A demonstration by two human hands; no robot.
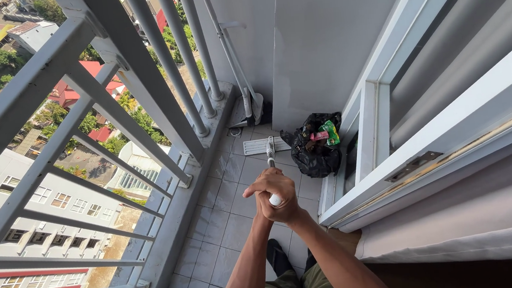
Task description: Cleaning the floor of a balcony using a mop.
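Both hands, the left hand point(262, 190) and the right hand point(282, 205), grip closed around the mop handle point(271, 161) top, steering its flat head point(262, 145) across the balcony floor point(225, 216) beside a black rubbish bag point(313, 154).

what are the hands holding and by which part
Both hands, left and right, grip a mop by the top end of its handle, fingers wrapped round it. Its flat head rests on the tiled floor by a black bag.

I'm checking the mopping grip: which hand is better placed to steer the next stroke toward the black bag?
Probably the right hand: it wraps the top of the mop handle on the black bag side. The left hand clasps it too.
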